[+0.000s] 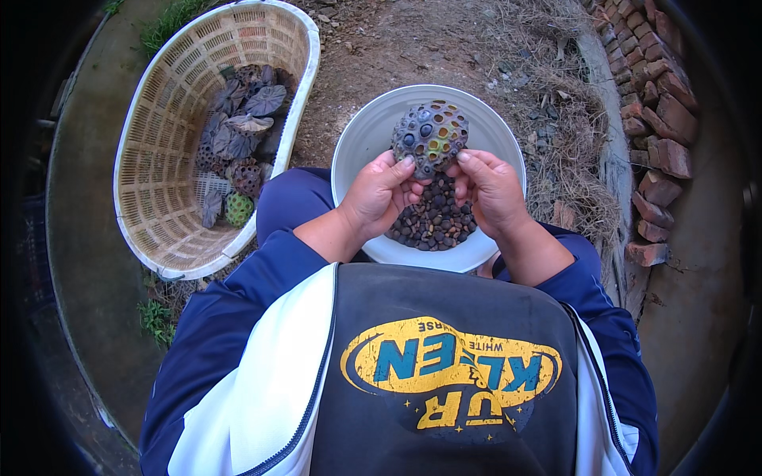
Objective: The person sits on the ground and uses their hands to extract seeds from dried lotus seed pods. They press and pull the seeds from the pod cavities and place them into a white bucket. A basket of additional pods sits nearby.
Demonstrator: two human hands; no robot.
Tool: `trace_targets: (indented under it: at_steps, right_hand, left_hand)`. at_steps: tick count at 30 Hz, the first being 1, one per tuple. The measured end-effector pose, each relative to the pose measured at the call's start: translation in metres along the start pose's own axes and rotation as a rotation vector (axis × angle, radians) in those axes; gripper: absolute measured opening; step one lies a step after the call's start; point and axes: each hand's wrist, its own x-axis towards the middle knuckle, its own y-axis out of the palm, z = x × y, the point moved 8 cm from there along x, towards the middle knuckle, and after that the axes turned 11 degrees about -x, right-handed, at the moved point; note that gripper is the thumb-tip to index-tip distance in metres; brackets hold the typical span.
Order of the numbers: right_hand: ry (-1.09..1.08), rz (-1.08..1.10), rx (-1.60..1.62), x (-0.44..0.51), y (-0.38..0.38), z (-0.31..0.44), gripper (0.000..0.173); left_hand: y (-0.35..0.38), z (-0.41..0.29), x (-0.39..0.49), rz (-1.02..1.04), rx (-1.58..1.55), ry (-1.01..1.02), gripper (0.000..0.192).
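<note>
A dried lotus seed pod (437,134) is held up between my two hands, its holed face turned towards me. Most of its holes look hollow, while a few dark seeds still sit at its left side. My left hand (381,190) pinches the lower left rim with thumb and fingers. On the lower right rim, my right hand (488,184) grips with the thumb on top. Beneath the pod stands a white plastic bucket (352,143) between my knees. Loose dark brown lotus seeds (437,220) cover its bottom.
On the left, a cream plastic slatted basket (161,149) holds several dried lotus pods (244,128) and one green pod (239,209). Stacked red bricks (673,119) line the right side beside a concrete edging (616,149). Bare soil (381,47) and dry grass (571,113) lie ahead.
</note>
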Motion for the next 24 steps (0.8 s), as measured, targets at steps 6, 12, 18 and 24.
trace_targets:
  at_steps: [6, 12, 18, 24]
  right_hand:
    - [-0.008, 0.02, -0.147, 0.002, -0.004, 0.004, 0.017]
    - [0.055, 0.05, -0.119, 0.0, -0.008, 0.006, 0.01]
    - [0.02, 0.126, 0.125, -0.002, 0.002, 0.006, 0.011]
    - [-0.058, 0.095, -0.025, -0.002, 0.004, 0.011, 0.013]
  left_hand:
    - [0.0, -0.002, 0.0, 0.003, 0.058, 0.018, 0.02]
    - [0.005, -0.001, -0.001, 0.021, 0.157, -0.003, 0.02]
    - [0.013, 0.011, -0.004, 0.147, -0.135, -0.168, 0.017]
    - [0.009, 0.015, -0.004, 0.17, -0.236, -0.211, 0.017]
